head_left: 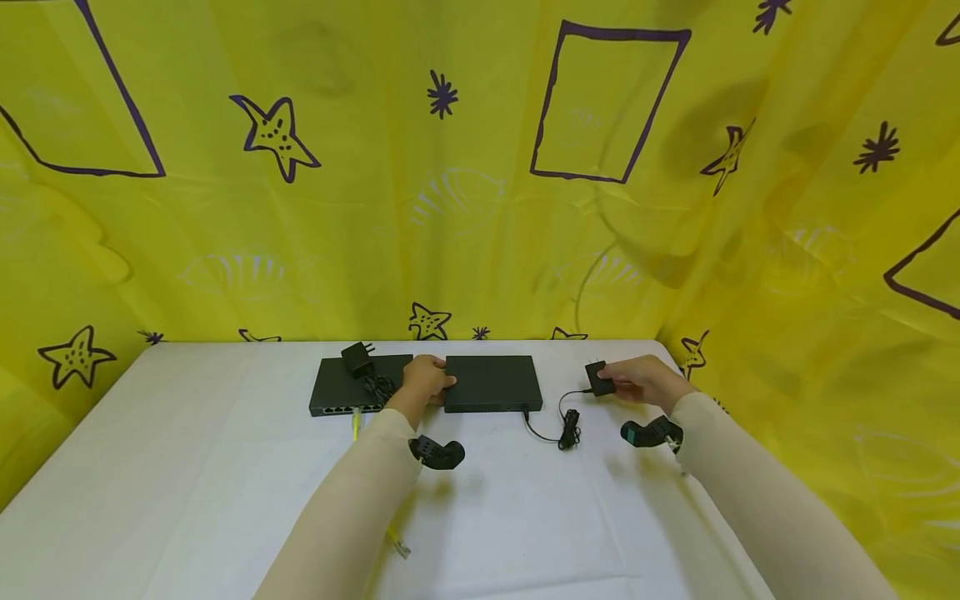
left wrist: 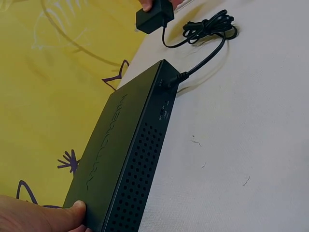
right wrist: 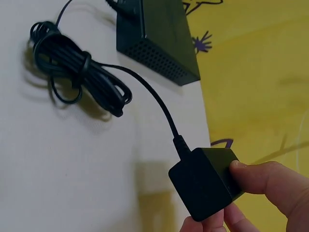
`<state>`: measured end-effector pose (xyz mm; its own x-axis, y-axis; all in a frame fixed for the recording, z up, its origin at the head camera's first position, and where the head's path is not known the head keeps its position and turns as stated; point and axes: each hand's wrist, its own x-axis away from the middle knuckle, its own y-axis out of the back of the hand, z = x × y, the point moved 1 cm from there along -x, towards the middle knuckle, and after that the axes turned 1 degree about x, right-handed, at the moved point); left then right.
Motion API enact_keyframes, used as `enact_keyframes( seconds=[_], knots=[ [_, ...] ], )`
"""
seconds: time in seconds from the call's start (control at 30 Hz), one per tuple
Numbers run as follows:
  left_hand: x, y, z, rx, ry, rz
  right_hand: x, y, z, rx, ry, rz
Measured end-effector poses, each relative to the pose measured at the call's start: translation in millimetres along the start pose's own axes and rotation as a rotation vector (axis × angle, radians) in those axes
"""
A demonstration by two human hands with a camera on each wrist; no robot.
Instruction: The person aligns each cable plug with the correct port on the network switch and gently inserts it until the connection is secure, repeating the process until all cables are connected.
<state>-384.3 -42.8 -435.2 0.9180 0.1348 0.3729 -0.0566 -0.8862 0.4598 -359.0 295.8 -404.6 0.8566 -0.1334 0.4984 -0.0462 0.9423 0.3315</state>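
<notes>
Both forearms (head_left: 348, 500) extend forward over the white table (head_left: 187, 467). The left hand (head_left: 426, 382) grips the left end of the black box (head_left: 492, 383), thumb on the top face; its other fingers are mostly hidden. Right of the box, the right hand (head_left: 647, 380) pinches the power adapter (head_left: 600, 379) between thumb and fingers. The left sleeve covers part of the yellow cable (head_left: 356, 423). The right wrist view cuts off the box.

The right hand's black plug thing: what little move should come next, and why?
Perhaps the right hand should lay the adapter it pinches on the right-hand box: its cord joins that box, and the left-hand box has another adapter on top.
</notes>
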Motion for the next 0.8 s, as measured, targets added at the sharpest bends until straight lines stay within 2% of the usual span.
enact_keyframes(
  seconds=[0.57,0.8],
  knots=[
    [-0.9,0.3,0.4,-0.007,-0.003,0.008,16.3,-16.9,27.0,-0.036,0.097,0.107],
    [-0.4,-0.5,0.0,-0.004,-0.006,0.006,21.4,-23.0,39.5,-0.045,0.101,0.106]
  ],
)
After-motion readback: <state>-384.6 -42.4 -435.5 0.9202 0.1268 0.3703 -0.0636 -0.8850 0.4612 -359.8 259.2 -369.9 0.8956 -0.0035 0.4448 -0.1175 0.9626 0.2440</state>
